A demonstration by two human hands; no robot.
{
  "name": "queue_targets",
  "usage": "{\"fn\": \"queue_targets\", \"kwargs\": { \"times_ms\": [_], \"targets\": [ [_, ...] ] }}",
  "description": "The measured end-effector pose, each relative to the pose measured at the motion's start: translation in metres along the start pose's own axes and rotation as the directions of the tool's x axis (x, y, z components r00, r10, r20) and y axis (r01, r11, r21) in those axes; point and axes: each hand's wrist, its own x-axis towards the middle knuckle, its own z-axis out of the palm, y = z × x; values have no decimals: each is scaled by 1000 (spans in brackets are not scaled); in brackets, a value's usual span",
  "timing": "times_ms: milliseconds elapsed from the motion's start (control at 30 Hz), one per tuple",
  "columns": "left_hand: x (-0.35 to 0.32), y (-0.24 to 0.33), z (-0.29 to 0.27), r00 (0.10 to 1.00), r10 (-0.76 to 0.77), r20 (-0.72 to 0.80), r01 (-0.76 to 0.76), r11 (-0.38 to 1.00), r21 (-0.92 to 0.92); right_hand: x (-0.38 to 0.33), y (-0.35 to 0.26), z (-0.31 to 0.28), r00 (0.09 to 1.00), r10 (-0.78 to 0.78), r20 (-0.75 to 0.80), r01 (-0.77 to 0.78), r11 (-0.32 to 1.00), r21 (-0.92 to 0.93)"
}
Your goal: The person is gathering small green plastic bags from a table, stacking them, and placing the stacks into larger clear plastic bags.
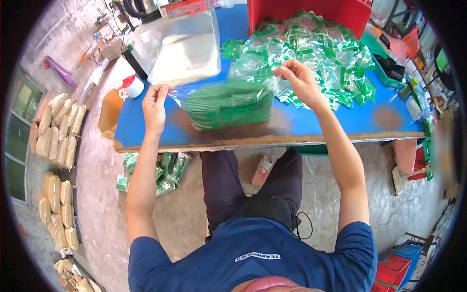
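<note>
A clear plastic bag (228,107), packed with a block of green packets, rests on the blue table (335,124) near its front edge. My left hand (155,102) pinches one corner of the bag's loose upper film, at the left. The opposite corner is pinched by my right hand (300,83), so the film stretches between the two above the contents. Just beyond my right hand spreads a large heap of flat clear-and-green packets (321,53).
A red bin (357,17) lies behind the heap. At the back left is a translucent box (214,36) with clear film bags inside, beside a white-and-red mug (132,87). Filled green bags (168,177) lie on the floor; brown sacks (53,131) are stacked far left.
</note>
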Motion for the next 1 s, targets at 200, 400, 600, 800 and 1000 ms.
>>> {"fn": "queue_targets", "kwargs": {
  "times_ms": [200, 400, 600, 800, 1000],
  "targets": [
    [36, 14, 42, 983, 42, -178, -72, 984, -165, 39, -9, 41, 971, -1, -240, 5, 1000, 15],
    [-14, -20, 73, 838, 241, -490, -185, 970, 160, 13, 32, 91, 839, 17, -543, 82, 984, 158],
    [-108, -24, 59, 822, 145, -550, -112, 989, 94, -98, 59, 103, 920, 121, -373, -37, 974, 223],
    [-123, -24, 41, 906, -72, -416, 181, 956, 230, -121, 74, 106, 881, 375, -288, -337, 925, 174],
    [-113, -19, 6, 794, -589, -150, 593, 695, 405, -112, 56, 93, 868, 472, -154, -496, 839, -225]
  ]
}}
